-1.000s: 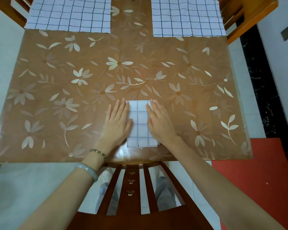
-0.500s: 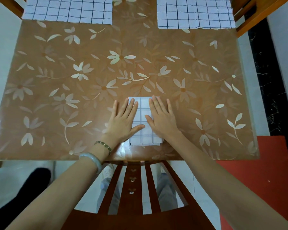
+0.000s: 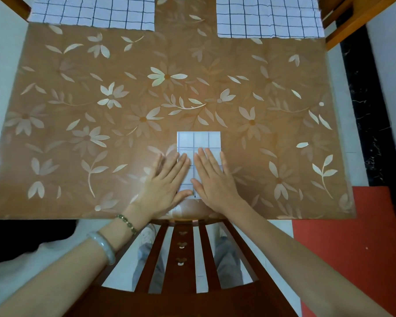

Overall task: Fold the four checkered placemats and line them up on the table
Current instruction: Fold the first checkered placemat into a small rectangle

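A small folded white checkered placemat [image 3: 199, 140] lies near the front edge of the table [image 3: 78, 106], which has a brown flowered cover. My left hand [image 3: 167, 181] lies flat with straight fingers on the mat's left edge and the table beside it. Beside it, my right hand [image 3: 212, 177] presses flat on the mat's right half. Both hands cover the lower part of the mat. Two unfolded checkered placemats lie at the far edge, one at the left [image 3: 94, 12] and one at the right [image 3: 268, 17].
A dark wooden chair back [image 3: 181, 259] stands between me and the table's front edge. Wooden chairs sit at the far left [image 3: 16, 3] and far right [image 3: 352, 17] corners. A red mat [image 3: 357, 236] covers the floor at the right.
Both hands have slid toward me along the folded placemat, leaving its far end uncovered. The mat itself has stayed in place.
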